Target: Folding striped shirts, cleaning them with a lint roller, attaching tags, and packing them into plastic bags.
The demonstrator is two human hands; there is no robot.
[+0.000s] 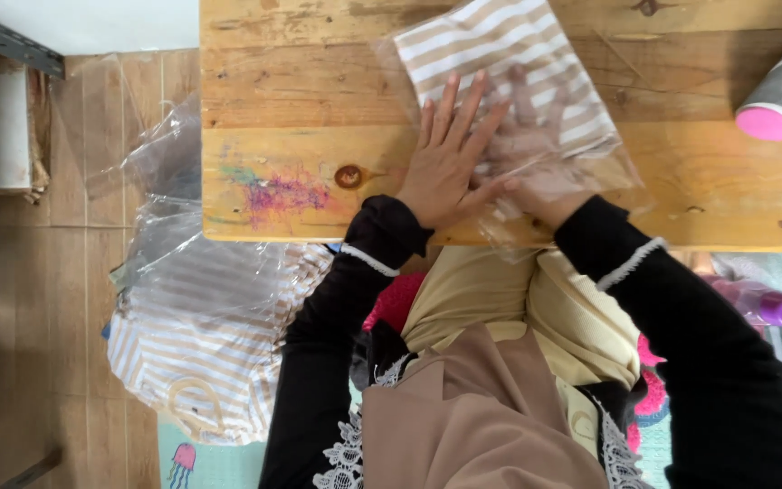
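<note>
On the worktop (300,100), the striped garment (500,54) sits bagged; the left hand (445,158) presses flat outside, the right hand (536,149) seemingly spread inside the clear bag (608,167), unsealed.

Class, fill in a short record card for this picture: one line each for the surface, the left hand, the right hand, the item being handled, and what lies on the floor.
surface: wooden table with a pink-purple stain
left hand: flat, fingers spread, on the clear bag's edge
right hand: inside the clear plastic bag
item: folded striped cloth in that bag
floor: pile of bagged striped cloths
</note>
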